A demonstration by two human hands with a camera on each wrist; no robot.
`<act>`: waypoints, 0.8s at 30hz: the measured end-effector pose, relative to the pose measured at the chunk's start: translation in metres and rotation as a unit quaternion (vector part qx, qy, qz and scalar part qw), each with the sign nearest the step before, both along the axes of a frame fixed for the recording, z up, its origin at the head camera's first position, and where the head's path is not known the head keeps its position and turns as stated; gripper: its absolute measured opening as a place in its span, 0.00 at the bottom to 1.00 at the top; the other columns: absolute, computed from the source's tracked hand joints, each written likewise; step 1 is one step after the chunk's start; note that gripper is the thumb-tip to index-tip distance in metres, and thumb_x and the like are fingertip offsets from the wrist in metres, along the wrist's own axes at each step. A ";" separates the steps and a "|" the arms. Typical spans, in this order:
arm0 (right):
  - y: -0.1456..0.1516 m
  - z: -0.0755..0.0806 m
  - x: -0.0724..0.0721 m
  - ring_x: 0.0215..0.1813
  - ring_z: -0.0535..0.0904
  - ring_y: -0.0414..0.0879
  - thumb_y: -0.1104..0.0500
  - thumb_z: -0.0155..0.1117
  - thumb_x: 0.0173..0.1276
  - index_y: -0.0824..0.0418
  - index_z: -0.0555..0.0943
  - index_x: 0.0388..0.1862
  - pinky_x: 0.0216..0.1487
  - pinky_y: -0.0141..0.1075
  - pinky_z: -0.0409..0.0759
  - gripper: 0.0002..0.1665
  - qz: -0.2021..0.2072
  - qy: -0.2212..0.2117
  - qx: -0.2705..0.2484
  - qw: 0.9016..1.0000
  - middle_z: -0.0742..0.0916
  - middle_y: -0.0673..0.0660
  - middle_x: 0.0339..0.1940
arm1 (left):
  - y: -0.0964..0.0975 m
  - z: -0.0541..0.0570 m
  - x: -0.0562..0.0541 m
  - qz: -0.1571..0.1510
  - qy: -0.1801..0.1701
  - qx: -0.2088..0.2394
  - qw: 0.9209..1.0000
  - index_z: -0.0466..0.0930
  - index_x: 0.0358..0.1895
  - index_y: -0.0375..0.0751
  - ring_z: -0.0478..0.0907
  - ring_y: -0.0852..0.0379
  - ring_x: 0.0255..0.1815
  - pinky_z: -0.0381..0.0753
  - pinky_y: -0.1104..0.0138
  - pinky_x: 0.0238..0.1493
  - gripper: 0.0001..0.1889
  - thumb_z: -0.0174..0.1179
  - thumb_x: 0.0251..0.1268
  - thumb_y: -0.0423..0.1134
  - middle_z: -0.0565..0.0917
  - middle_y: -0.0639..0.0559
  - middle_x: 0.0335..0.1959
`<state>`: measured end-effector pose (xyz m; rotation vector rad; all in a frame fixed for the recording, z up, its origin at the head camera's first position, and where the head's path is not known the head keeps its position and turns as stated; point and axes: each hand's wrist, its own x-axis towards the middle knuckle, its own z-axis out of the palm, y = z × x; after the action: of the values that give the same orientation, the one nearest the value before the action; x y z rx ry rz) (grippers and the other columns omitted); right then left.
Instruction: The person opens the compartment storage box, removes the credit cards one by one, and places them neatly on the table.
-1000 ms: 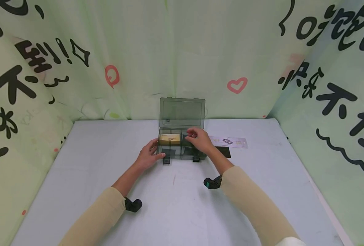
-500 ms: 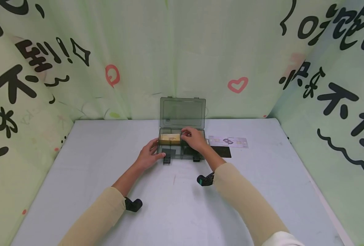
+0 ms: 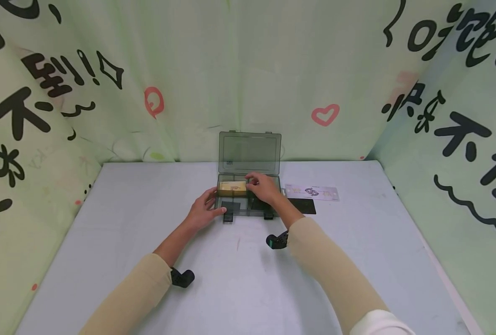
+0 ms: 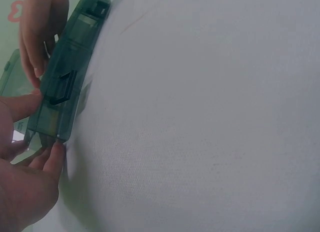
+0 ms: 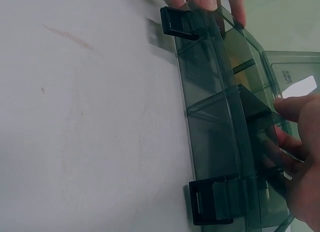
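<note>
A translucent grey plastic compartment box (image 3: 243, 213) stands on the table with its lid (image 3: 250, 152) raised at the back. The left hand (image 3: 203, 212) holds the box's left front corner, thumb at the front rim and fingers along the side, as the left wrist view also shows. In the back left compartment lies a small yellow box (image 3: 233, 186). The right hand (image 3: 265, 189) reaches into the back of the compartment box, its fingertips beside the yellow box's right end. In the right wrist view its fingers (image 5: 290, 142) go down inside; whether they pinch something is hidden.
To the right of the compartment box lie a black flat piece (image 3: 304, 205) and a purple-pink printed slip (image 3: 315, 192). Two dark latches hang at the box's front, one the left latch (image 3: 228, 217). A pale curtain (image 3: 181, 93) with lettering surrounds the white table (image 3: 239, 274).
The right hand has moved left inside the compartment box, from the back right compartment to beside the yellow box. The left hand stays on the box corner.
</note>
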<state>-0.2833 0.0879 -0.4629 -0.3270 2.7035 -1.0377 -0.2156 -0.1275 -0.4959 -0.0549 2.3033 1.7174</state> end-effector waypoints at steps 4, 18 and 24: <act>-0.002 0.000 -0.002 0.55 0.79 0.55 0.55 0.55 0.74 0.57 0.75 0.65 0.54 0.49 0.80 0.22 0.005 -0.002 0.009 1.000 0.83 0.61 0.53 | -0.001 0.001 0.000 -0.001 -0.002 0.001 1.000 0.54 0.76 0.49 0.57 0.47 0.77 0.65 0.55 0.75 0.41 0.65 0.62 0.36 0.60 0.44 0.76; -0.012 0.000 -0.008 0.53 0.78 0.52 0.53 0.53 0.75 0.55 0.74 0.67 0.52 0.47 0.79 0.23 0.026 -0.007 0.089 0.996 0.83 0.61 0.53 | -0.002 0.000 -0.001 -0.004 -0.002 0.004 1.000 0.54 0.76 0.49 0.57 0.47 0.77 0.64 0.55 0.75 0.41 0.65 0.62 0.37 0.60 0.44 0.76; -0.013 -0.002 -0.011 0.60 0.77 0.55 0.52 0.50 0.77 0.55 0.72 0.68 0.60 0.50 0.78 0.24 0.045 -0.014 0.116 0.992 0.81 0.61 0.60 | -0.002 0.001 0.000 -0.002 -0.003 0.003 1.000 0.53 0.76 0.50 0.57 0.47 0.77 0.64 0.55 0.75 0.41 0.65 0.62 0.37 0.60 0.44 0.76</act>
<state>-0.2939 0.0747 -0.4649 -0.3837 2.7195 -0.6903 -0.2151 -0.1293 -0.4946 -0.0537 2.2915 1.7195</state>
